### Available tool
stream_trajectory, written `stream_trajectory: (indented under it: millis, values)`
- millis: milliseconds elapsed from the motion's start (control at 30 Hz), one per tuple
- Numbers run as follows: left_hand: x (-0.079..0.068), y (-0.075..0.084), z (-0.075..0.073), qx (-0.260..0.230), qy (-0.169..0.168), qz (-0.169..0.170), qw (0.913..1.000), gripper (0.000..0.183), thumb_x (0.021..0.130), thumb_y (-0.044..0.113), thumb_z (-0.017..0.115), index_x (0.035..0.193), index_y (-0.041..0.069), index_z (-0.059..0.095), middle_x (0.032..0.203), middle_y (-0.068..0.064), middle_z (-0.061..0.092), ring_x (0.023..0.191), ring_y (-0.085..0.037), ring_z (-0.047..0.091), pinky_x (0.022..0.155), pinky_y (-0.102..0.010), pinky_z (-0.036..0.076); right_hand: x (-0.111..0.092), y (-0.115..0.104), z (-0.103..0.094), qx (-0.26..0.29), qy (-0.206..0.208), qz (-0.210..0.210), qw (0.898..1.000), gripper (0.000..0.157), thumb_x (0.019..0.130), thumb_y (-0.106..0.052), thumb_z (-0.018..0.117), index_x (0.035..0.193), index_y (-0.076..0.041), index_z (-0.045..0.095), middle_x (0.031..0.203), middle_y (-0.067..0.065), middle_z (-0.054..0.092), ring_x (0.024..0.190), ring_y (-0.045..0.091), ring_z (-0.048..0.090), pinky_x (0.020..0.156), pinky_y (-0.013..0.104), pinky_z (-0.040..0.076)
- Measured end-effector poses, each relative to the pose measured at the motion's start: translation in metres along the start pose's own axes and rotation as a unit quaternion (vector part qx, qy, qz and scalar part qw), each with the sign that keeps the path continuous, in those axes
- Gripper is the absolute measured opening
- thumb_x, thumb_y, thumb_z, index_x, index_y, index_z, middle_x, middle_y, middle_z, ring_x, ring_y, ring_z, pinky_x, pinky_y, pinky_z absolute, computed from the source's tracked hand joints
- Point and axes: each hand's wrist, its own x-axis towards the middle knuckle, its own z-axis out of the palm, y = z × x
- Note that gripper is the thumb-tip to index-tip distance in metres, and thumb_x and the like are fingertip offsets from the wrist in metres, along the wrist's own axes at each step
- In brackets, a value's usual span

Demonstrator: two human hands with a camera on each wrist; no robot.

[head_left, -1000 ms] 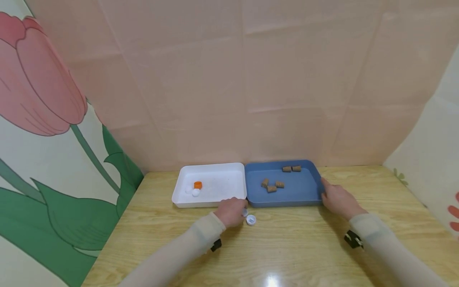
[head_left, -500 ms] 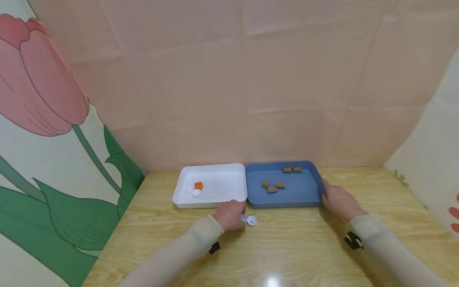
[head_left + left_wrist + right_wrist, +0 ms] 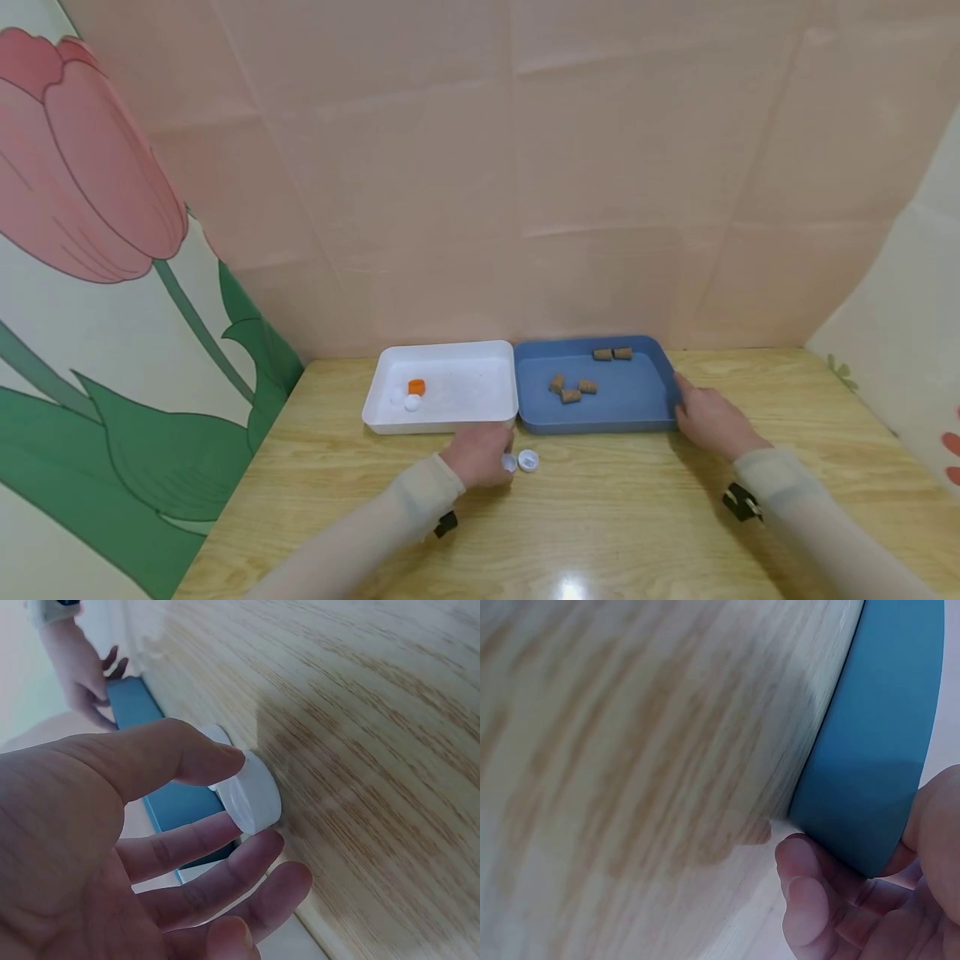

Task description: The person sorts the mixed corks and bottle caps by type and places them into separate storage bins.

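Just in front of the white tray (image 3: pixel 450 425), my left hand (image 3: pixel 477 456) pinches a white bottle cap (image 3: pixel 256 796) by its edge, thumb on one side and fingertips on the other. The cap is low by the wooden table. A second white cap (image 3: pixel 528 461) lies to its right, hollow side up; the left wrist view shows it partly behind the thumb. At the right, my right hand (image 3: pixel 718 421) grips the near right corner of the blue tray (image 3: pixel 874 742), its fingers curled at the outer wall. Part of its thumb is hidden by the wall in the right wrist view.
Inside the white tray are an orange cap (image 3: pixel 416 387), a white cap (image 3: pixel 412 403) and another pale white one (image 3: pixel 397 397). Several brown corks (image 3: pixel 572 397) lie in the blue tray. The trays stand side by side before a pinkish backdrop (image 3: pixel 487 183).
My left hand has drawn the pinched bottle cap a little toward me, away from the trays. The right hand stays on the blue tray's corner.
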Motion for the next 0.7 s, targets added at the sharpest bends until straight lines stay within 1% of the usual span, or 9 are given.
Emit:
stream_trajectory:
  millis: [100, 167, 367, 467, 567, 700]
  values:
    - [-0.002, 0.000, -0.001, -0.003, 0.001, 0.002, 1.0000, 0.017, 0.072, 0.022, 0.080, 0.076, 0.015, 0.065, 0.072, 0.008, 0.053, 0.066, -0.010, 0.046, 0.057, -0.026, 0.037, 0.001, 0.000, 0.000, 0.002, -0.002, 0.002, 1.000, 0.056, 0.094, -0.004, 0.054, 0.139, 0.023, 0.032, 0.101, 0.038, 0.063, 0.073, 0.028, 0.062, 0.066, 0.049, 0.053]
    - [-0.003, 0.000, -0.002, -0.009, 0.000, 0.002, 1.0000, 0.016, 0.073, 0.022, 0.080, 0.077, 0.015, 0.066, 0.071, 0.008, 0.053, 0.064, -0.010, 0.046, 0.056, -0.026, 0.037, 0.001, 0.000, -0.001, 0.004, -0.003, 0.003, 1.000, 0.057, 0.094, -0.004, 0.053, 0.139, 0.022, 0.032, 0.099, 0.037, 0.063, 0.070, 0.026, 0.059, 0.065, 0.047, 0.052]
    - [-0.007, 0.000, -0.006, -0.032, -0.018, -0.005, 0.9993, 0.017, 0.075, 0.022, 0.079, 0.082, 0.014, 0.066, 0.070, 0.008, 0.053, 0.063, -0.010, 0.047, 0.056, -0.026, 0.038, 0.001, 0.001, -0.001, 0.006, -0.005, 0.002, 1.000, 0.057, 0.094, -0.004, 0.052, 0.140, 0.022, 0.032, 0.094, 0.034, 0.064, 0.067, 0.024, 0.057, 0.061, 0.044, 0.050]
    - [-0.008, 0.001, -0.009, -0.042, -0.029, -0.010, 0.9987, 0.018, 0.076, 0.024, 0.080, 0.083, 0.014, 0.066, 0.070, 0.008, 0.054, 0.063, -0.009, 0.048, 0.056, -0.026, 0.039, 0.001, 0.001, 0.000, 0.003, -0.004, 0.000, 1.000, 0.057, 0.094, -0.004, 0.052, 0.140, 0.022, 0.032, 0.095, 0.035, 0.064, 0.068, 0.025, 0.058, 0.063, 0.046, 0.051]
    - [-0.010, 0.002, -0.013, -0.061, -0.037, -0.015, 0.9973, 0.017, 0.077, 0.023, 0.078, 0.082, 0.015, 0.065, 0.071, 0.008, 0.055, 0.063, -0.010, 0.049, 0.055, -0.026, 0.041, 0.001, 0.001, 0.000, 0.001, -0.004, 0.001, 1.000, 0.057, 0.094, -0.005, 0.052, 0.140, 0.022, 0.032, 0.098, 0.037, 0.064, 0.071, 0.027, 0.061, 0.066, 0.049, 0.052]
    - [-0.012, 0.002, -0.017, -0.087, -0.040, -0.021, 0.9952, 0.016, 0.078, 0.021, 0.078, 0.082, 0.015, 0.063, 0.071, 0.007, 0.056, 0.062, -0.010, 0.050, 0.053, -0.026, 0.041, 0.000, 0.000, 0.000, 0.000, -0.007, 0.002, 1.000, 0.057, 0.094, -0.005, 0.053, 0.139, 0.022, 0.032, 0.103, 0.039, 0.063, 0.075, 0.029, 0.063, 0.070, 0.052, 0.053]
